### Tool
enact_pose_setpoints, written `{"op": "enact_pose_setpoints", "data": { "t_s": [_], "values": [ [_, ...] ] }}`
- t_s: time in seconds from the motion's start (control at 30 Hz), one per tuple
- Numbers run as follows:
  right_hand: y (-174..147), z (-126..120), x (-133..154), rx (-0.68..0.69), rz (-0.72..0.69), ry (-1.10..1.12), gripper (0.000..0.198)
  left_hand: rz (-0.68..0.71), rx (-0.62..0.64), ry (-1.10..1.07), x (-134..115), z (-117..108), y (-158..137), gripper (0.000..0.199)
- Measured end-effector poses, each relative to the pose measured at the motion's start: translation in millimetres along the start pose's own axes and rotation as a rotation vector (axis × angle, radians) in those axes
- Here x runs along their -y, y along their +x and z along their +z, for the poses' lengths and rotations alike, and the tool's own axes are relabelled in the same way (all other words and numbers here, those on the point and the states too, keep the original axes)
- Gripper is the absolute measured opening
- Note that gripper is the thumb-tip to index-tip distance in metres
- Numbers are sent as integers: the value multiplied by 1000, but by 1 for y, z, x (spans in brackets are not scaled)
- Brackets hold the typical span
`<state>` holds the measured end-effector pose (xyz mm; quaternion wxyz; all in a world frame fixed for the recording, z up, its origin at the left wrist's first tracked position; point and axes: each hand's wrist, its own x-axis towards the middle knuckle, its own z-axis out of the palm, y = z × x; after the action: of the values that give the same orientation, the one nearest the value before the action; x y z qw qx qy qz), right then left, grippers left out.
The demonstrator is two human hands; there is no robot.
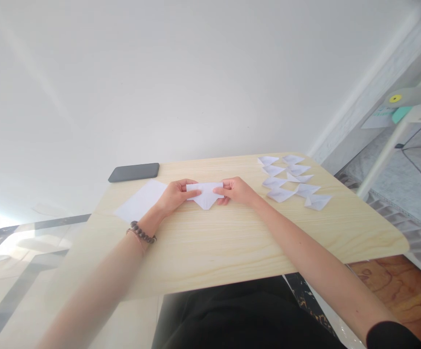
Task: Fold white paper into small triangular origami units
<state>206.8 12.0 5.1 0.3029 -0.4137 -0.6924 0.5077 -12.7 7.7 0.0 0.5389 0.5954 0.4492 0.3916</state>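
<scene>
A partly folded sheet of white paper is held up just above the middle of the wooden table, its pointed end toward me. My left hand pinches its left end, thumb on the near face and fingers behind. On the opposite end my right hand grips the same way, thumb in front. Most of the fingers of both hands are hidden behind the paper. Left of my left hand lies a stack or sheet of flat white paper, partly covered by the hand and wrist.
Several folded white paper pieces lie in two rough columns at the table's right. A black phone rests at the back left corner. Behind the table is a white wall. A white metal frame stands off to the right.
</scene>
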Motion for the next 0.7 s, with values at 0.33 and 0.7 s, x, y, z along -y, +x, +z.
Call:
{"op": "enact_pose_setpoints", "data": {
  "t_s": [0.33,0.7],
  "values": [
    [5,0,-4,-308,-293,-158,20,292,-206,270,-6,0,-1,31],
    [7,-9,-9,-222,-410,-745,12,468,20,855,1,-8,0,24]
  ]
}}
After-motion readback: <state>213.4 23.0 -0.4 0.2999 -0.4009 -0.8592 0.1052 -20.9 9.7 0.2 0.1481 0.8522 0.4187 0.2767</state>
